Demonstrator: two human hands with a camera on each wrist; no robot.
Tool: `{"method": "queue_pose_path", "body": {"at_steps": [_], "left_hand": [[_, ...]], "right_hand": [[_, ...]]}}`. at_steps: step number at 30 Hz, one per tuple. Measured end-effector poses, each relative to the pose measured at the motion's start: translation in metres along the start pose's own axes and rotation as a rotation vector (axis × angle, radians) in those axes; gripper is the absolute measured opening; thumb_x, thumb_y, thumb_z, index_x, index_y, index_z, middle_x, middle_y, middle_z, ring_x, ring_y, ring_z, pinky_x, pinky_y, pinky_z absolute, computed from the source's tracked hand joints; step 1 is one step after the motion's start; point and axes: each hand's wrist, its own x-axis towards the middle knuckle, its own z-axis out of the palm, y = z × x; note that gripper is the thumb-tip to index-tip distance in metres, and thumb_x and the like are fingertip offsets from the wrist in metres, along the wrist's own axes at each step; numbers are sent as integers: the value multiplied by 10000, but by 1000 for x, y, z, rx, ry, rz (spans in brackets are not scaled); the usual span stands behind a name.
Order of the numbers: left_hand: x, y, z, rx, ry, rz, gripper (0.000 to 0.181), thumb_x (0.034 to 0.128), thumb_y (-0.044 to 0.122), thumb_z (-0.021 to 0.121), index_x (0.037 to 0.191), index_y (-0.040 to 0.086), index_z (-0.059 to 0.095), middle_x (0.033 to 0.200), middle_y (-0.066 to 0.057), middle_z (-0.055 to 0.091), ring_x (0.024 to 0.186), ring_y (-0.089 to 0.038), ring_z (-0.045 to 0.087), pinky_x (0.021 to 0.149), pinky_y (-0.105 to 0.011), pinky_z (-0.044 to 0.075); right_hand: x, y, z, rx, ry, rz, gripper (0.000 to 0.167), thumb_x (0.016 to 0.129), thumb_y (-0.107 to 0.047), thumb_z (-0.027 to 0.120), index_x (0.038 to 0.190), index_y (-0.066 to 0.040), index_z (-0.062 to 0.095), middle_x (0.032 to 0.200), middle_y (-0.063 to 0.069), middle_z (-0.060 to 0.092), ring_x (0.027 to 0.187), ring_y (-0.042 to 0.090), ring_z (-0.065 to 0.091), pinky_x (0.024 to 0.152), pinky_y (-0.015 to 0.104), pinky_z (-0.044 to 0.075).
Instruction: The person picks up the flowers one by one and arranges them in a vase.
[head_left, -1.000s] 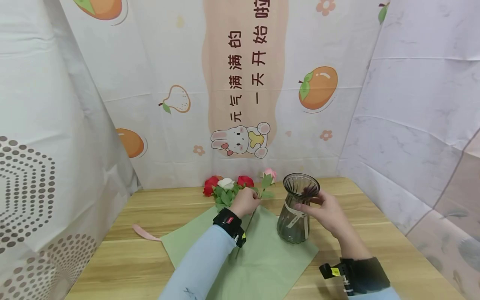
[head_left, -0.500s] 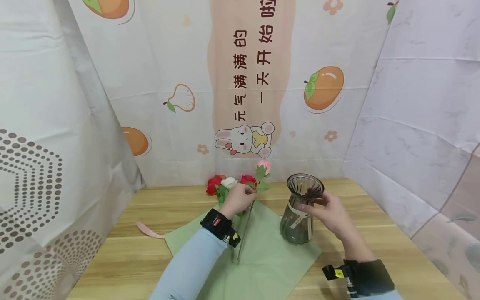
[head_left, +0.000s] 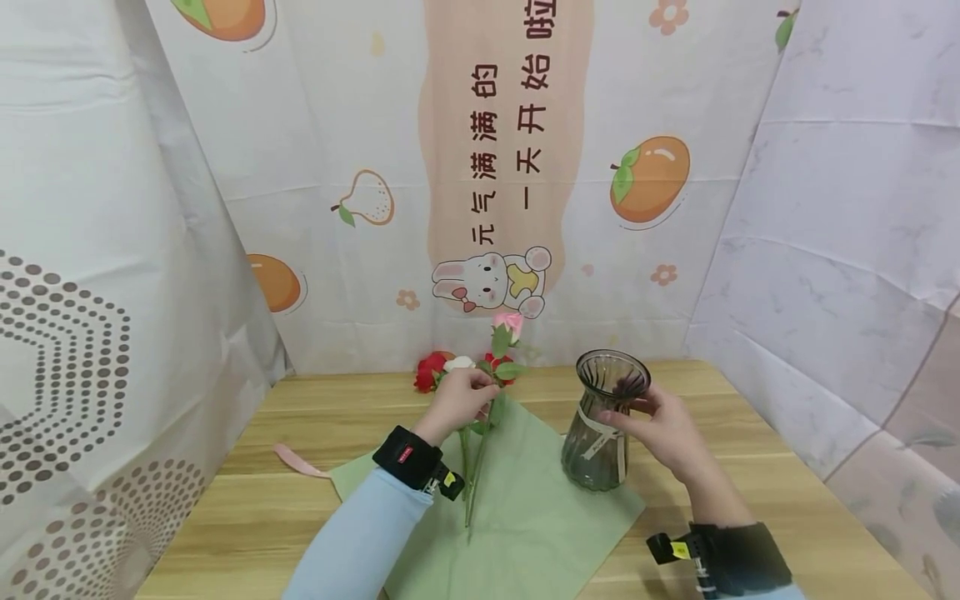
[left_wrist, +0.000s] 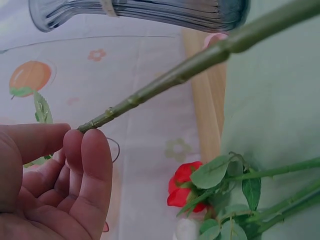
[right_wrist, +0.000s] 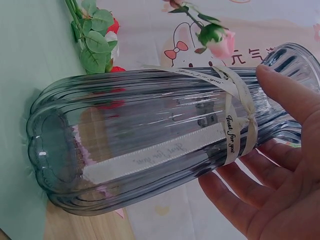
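Observation:
My left hand [head_left: 459, 402] pinches the green stem [left_wrist: 165, 82] of a pink rose [head_left: 510, 327] between thumb and fingertips, with the bloom raised above the other flowers. Behind that hand, red roses [head_left: 430, 372] and a white one [head_left: 459, 363] lie at the back of the green paper [head_left: 517, 500]. A grey ribbed glass vase [head_left: 595, 450] stands on the paper's right part, a "Just for you" ribbon [right_wrist: 233, 120] tied round its neck. My right hand [head_left: 667, 433] grips the vase from the right, below its rim.
A pink ribbon [head_left: 296, 461] lies left of the paper on the wooden table [head_left: 247, 500]. Printed cloth [head_left: 360, 275] hangs behind the table, and more cloth [head_left: 847, 250] rises at both sides.
My left hand has moved left with the pink rose, whose bloom now stands higher and whose stem is more upright. The right hand still holds the vase in place.

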Motion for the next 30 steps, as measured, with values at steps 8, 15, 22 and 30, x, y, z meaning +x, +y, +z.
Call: {"method": "queue_pose_path", "body": {"at_steps": [8,15,22,30], "left_hand": [[-8,-2,-9,-10,-3,8,182,986,122,677,1019,-55,704,715,-80,627,592,-183,624,619,-369,595],[-11,5,-15,-5,11,35,173,989,112,667,1000,-54,716,682,-84,621,560,-204,629,639,-438,597],[-6,13,-16,33,52,46,150,982,160,686,978,19,737,709,-64,655,607,-191,656,697,-494,588],[2,27,-21,8,134,95,153,987,162,683,992,16,729,746,-72,670,643,-205,658,625,-349,577]], "right_hand": [[1,1,1,-18,6,8,616,869,-303,837,1360,-33,581,1326,195,618,1251,435,545,970,634,454],[1,-1,0,-19,10,8,615,868,-305,838,1359,-37,583,1329,203,616,1251,444,543,967,637,456],[-1,0,-2,-17,6,24,636,865,-312,839,1386,-62,574,1375,206,592,1267,445,531,967,649,449],[2,0,-1,-19,3,13,631,867,-303,838,1389,-66,574,1376,205,592,1271,448,529,974,667,432]]}}
